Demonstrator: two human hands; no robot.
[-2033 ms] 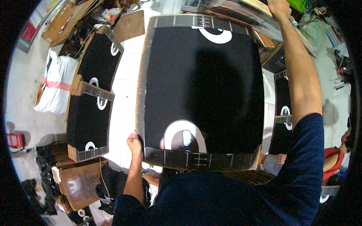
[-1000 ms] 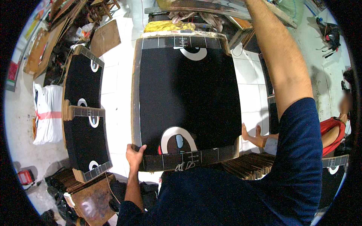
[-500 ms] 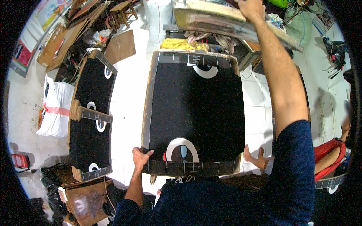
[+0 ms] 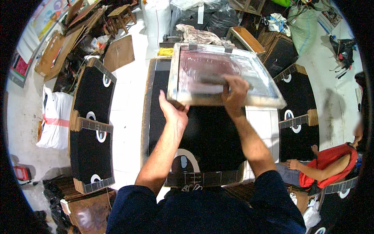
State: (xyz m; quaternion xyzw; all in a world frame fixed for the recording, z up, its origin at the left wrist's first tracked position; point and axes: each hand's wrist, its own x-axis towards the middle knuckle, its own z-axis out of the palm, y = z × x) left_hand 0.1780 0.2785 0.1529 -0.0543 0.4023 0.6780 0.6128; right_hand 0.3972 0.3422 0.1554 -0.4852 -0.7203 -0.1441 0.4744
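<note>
A wooden-framed printing screen (image 4: 269,76) with a reddish, ink-smeared mesh slants over the far half of a board (image 4: 146,117) covered with black cloth (image 4: 210,136). My left hand (image 4: 174,116) grips the screen's near left edge from below, thumb up beside the frame. Over the mesh, my right hand (image 4: 235,89) is closed on a squeegee (image 4: 216,80), blurred by motion. Near me, a white-ringed eye print (image 4: 191,156) shows on the cloth. The screen hides the cloth's far part.
Boards with black cloth and eye prints line the left (image 4: 93,152) and right (image 4: 298,136). A co-worker in a red top (image 4: 331,167) sits at the right. A rag (image 4: 202,36) lies behind the screen. A white sack (image 4: 58,121) stands at far left.
The screen has come down toward me over the board. My left hand has left the board's near corner for the screen. My right hand now holds the squeegee. The co-worker's hand has drawn back right.
</note>
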